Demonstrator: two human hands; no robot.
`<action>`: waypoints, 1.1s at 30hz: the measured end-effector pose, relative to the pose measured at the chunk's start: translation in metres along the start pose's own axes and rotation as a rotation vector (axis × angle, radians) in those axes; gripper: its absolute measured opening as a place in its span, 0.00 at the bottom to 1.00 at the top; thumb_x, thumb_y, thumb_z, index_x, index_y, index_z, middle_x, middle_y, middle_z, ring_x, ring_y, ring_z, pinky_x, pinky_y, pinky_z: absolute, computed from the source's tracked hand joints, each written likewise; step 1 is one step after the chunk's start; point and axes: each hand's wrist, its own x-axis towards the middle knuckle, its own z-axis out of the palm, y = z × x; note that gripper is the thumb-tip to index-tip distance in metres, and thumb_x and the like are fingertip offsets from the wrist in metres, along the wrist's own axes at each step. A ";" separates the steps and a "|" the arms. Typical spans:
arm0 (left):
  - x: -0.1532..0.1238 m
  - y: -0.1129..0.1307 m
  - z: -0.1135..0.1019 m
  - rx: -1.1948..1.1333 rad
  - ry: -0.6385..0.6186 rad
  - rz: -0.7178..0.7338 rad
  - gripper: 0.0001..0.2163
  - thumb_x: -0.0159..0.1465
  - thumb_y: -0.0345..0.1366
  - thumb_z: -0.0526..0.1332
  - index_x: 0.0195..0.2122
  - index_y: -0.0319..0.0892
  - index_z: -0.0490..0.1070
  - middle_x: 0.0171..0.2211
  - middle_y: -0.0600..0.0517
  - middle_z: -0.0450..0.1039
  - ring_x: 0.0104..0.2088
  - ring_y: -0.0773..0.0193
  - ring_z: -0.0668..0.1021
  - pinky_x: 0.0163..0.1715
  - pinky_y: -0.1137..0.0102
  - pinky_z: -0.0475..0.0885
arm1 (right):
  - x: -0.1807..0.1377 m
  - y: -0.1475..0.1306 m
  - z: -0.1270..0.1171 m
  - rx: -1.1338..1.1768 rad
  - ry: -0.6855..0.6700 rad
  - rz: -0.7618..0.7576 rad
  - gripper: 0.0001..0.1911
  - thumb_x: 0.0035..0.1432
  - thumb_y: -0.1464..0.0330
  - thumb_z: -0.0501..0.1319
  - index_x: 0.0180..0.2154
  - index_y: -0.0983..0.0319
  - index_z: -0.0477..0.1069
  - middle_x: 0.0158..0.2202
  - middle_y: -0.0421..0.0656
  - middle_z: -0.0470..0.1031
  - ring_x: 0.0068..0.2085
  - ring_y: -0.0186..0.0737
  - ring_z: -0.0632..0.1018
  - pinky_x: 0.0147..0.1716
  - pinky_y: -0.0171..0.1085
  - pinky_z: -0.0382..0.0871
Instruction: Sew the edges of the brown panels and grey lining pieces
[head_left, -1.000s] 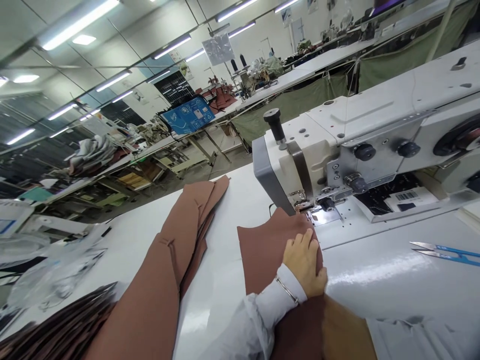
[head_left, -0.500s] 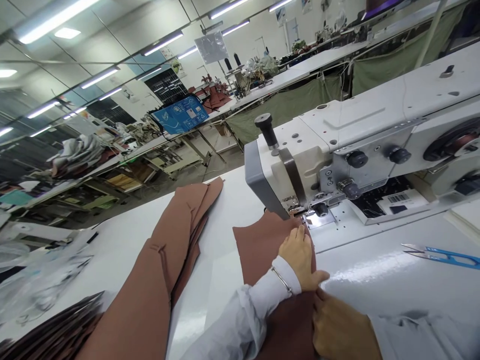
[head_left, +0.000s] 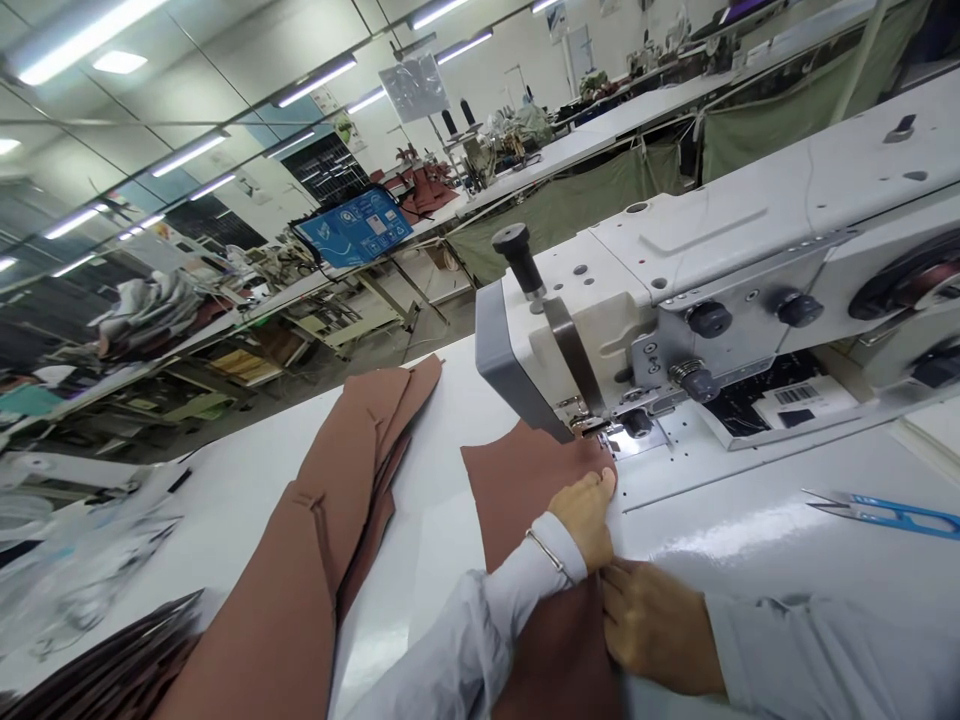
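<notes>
My left hand (head_left: 584, 517) lies on a brown fabric piece (head_left: 525, 500), fingers curled and pressing its right edge just before the presser foot (head_left: 592, 425) of the white sewing machine (head_left: 712, 290). My right hand (head_left: 654, 625) sits right behind it, closed on the same edge of the fabric near the table's front. Both arms wear pale sleeves, and a thin bangle circles the left wrist.
A pile of brown cut pieces (head_left: 330, 520) runs along the white table (head_left: 750, 540) to the left. Blue thread snips (head_left: 877, 510) lie at the right. Dark pieces (head_left: 112, 670) and clear plastic (head_left: 82, 560) sit far left. Other work tables stand behind.
My right hand has come up into view and closed on the fabric edge behind the left hand. The left hand's fingers have curled from flat. The view has shifted slightly.
</notes>
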 end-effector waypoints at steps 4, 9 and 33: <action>0.004 -0.003 -0.008 0.032 -0.042 0.008 0.36 0.48 0.30 0.56 0.59 0.33 0.44 0.47 0.39 0.62 0.44 0.49 0.70 0.42 0.60 0.69 | 0.003 0.014 0.002 -0.001 0.024 0.001 0.09 0.49 0.81 0.52 0.23 0.67 0.67 0.24 0.47 0.68 0.28 0.42 0.70 0.29 0.39 0.67; 0.009 -0.005 -0.011 -0.027 -0.077 0.008 0.36 0.46 0.30 0.58 0.58 0.34 0.47 0.47 0.39 0.62 0.43 0.51 0.71 0.42 0.63 0.69 | 0.003 0.025 0.006 0.003 0.012 -0.017 0.11 0.50 0.82 0.51 0.23 0.68 0.68 0.25 0.47 0.69 0.29 0.41 0.71 0.30 0.39 0.67; 0.020 0.001 -0.023 -0.071 0.003 -0.058 0.15 0.51 0.28 0.54 0.41 0.38 0.64 0.39 0.43 0.68 0.39 0.56 0.73 0.37 0.67 0.68 | -0.007 0.037 0.011 -0.098 -0.194 0.068 0.06 0.47 0.72 0.60 0.30 0.66 0.73 0.40 0.52 0.71 0.49 0.51 0.65 0.54 0.53 0.52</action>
